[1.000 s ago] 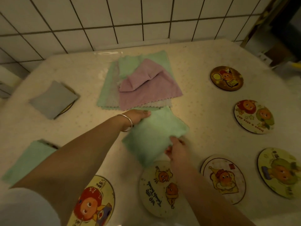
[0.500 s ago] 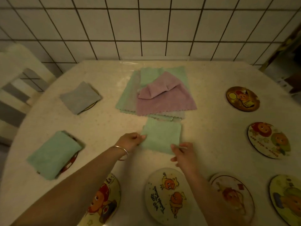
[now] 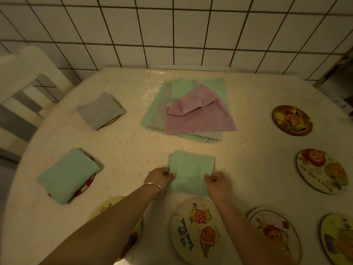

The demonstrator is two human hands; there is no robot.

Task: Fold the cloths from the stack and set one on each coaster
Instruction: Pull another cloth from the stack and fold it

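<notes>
Both hands, left hand (image 3: 160, 177) and right hand (image 3: 217, 181), pinch the folded green cloth (image 3: 191, 172) at its side edges, low centre of the frame on the bench (image 3: 248, 159). Lifted unevenly, the layers could spring open before reaching the coaster (image 3: 194, 232) just below.

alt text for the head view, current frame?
Both hands, left hand and right hand, pinch the near corners of a folded green cloth on a table, just beyond a bare cartoon coaster. Behind lies an unfolded cloth stack; two folded cloths cover coasters on the left.
</notes>
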